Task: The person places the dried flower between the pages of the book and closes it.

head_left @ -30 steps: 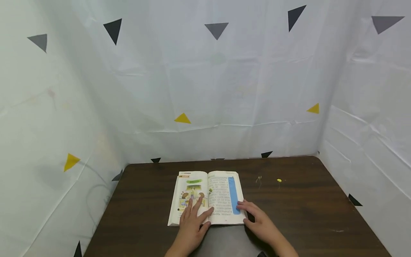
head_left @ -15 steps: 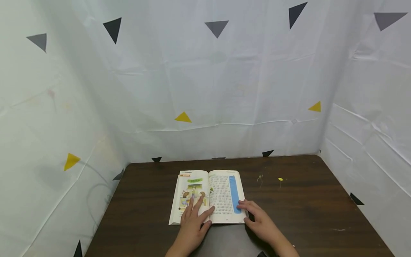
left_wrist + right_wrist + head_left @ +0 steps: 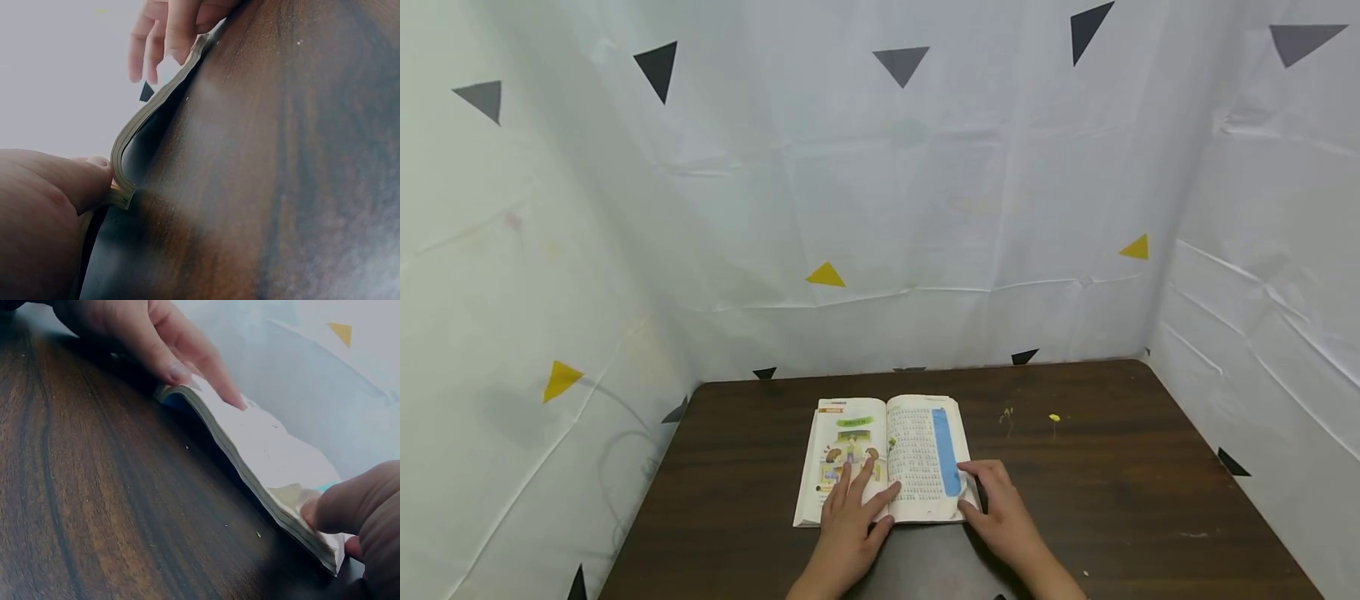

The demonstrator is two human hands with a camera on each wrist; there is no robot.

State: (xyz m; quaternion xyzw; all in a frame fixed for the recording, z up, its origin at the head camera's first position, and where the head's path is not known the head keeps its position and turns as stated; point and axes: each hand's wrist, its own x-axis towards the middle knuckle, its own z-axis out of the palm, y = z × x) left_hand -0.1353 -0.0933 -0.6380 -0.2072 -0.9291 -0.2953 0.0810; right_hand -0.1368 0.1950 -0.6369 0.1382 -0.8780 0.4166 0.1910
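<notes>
While the book (image 3: 887,458) lies open at the frame's lower middle, the left hand (image 3: 848,525) rests spread-fingered on its left page (image 3: 850,437) and the right hand (image 3: 1004,518) pinches its right page (image 3: 913,450) near the lower corner; dark table (image 3: 1112,492) beneath, white sheeting (image 3: 910,183) above.

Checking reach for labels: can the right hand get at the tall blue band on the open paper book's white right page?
Likely yes: the right hand sits at the outer edge of the right page, a fingertip beside the blue band, nothing visible between.
</notes>
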